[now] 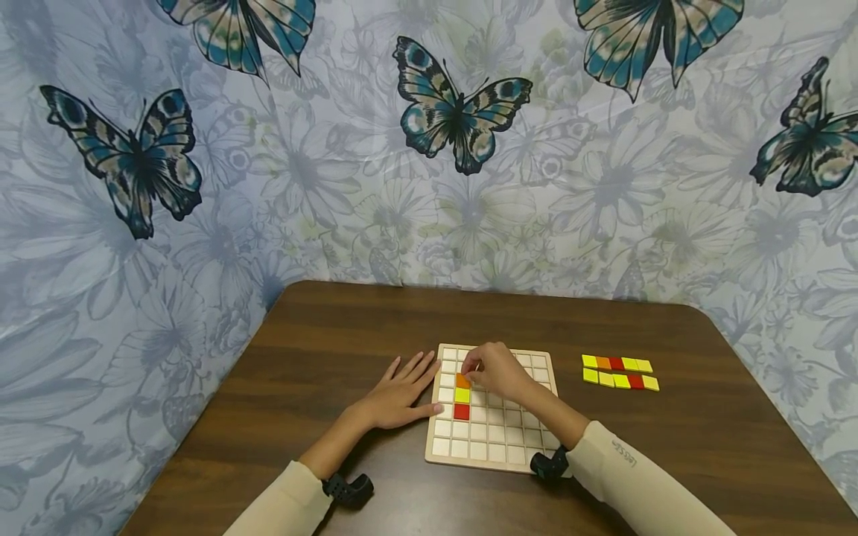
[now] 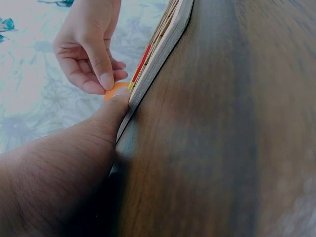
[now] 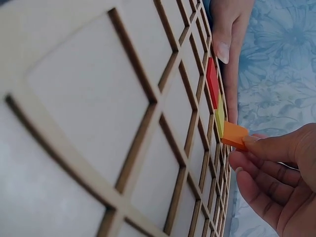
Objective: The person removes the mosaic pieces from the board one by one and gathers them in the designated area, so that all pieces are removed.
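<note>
A square wooden grid board (image 1: 496, 433) with white cells lies on the table. My right hand (image 1: 499, 371) pinches an orange tile (image 3: 234, 134) between thumb and fingers, tilted at the board's surface. Directly below it in the same column sit a yellow tile (image 1: 462, 395) and a red tile (image 1: 461, 412). My left hand (image 1: 402, 394) lies with fingers spread at the board's left edge, thumb and fingertips touching the frame. In the right wrist view, the left thumb (image 3: 223, 47) shows beyond the red tile.
Right of the board, two rows of loose tiles lie on the brown table (image 1: 362, 316): an upper row (image 1: 616, 363) and a lower row (image 1: 620, 380), in yellow, orange and red. A butterfly-print cloth (image 1: 462, 223) hangs behind the table. Each wrist wears a black camera band (image 1: 348, 491).
</note>
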Motion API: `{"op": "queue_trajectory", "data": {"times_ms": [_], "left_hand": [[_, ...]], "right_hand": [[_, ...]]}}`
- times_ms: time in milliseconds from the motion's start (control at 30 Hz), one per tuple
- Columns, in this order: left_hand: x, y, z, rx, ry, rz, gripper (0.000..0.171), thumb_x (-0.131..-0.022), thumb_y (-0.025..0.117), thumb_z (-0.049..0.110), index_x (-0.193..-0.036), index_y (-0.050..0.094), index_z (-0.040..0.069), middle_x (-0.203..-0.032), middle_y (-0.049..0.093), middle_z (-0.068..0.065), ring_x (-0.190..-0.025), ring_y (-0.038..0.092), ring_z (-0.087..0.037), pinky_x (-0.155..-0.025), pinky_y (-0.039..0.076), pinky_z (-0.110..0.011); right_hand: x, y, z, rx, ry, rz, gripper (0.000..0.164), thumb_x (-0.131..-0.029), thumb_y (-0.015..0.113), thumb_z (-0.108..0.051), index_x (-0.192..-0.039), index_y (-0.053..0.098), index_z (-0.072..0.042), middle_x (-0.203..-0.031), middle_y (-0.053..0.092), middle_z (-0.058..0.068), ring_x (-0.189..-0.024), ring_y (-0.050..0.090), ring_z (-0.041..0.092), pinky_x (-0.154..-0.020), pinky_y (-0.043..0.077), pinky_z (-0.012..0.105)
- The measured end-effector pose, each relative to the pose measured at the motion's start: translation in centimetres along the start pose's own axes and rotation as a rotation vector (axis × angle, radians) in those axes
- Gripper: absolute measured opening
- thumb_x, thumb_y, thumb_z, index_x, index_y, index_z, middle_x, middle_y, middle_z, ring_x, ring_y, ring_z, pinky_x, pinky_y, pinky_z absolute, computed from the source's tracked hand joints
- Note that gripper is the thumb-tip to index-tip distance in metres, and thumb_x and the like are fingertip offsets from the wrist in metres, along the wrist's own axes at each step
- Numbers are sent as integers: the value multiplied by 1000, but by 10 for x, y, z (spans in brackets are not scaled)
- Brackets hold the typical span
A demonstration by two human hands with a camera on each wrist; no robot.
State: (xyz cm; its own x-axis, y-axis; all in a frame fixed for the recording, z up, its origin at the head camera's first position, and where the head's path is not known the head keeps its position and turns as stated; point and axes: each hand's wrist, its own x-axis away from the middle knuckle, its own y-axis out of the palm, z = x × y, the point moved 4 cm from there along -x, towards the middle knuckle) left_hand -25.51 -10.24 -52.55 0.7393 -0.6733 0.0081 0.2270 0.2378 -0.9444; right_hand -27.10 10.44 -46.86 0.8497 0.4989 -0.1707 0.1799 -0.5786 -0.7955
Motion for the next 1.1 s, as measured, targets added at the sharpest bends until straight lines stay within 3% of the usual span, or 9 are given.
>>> {"op": "queue_trajectory", "data": {"times_ms": [433,733,1100], "left_hand": [[0,1,-1,-19,0,-3,86,-102,43,64,-165,14,13,-170,8,-12,-156,7,-34,-119,5,-66],[-2,0,0,-4,11,-3,87,-102,43,64,-165,13,12,-170,7,-12,-156,6,-34,-118,3,-66],[1,0,1,-11,6,-9,87,-102,41,65,-165,11,13,-170,6,-12,-156,5,-34,-119,3,-65]], "right_hand": [[8,-9,4,-31,3,15,8,-88,78,0,-89,80,-8,-81,74,-5,-71,65,9,-64,54,24],[24,-28,4,-103,12,57,8,-89,76,0,-91,80,-7,-83,75,-1,-69,67,10,-62,55,26],[44,-39,11,-108,25,86,8,-90,75,-2,-93,80,-7,-86,76,0,-72,69,12,-67,57,28]]}}
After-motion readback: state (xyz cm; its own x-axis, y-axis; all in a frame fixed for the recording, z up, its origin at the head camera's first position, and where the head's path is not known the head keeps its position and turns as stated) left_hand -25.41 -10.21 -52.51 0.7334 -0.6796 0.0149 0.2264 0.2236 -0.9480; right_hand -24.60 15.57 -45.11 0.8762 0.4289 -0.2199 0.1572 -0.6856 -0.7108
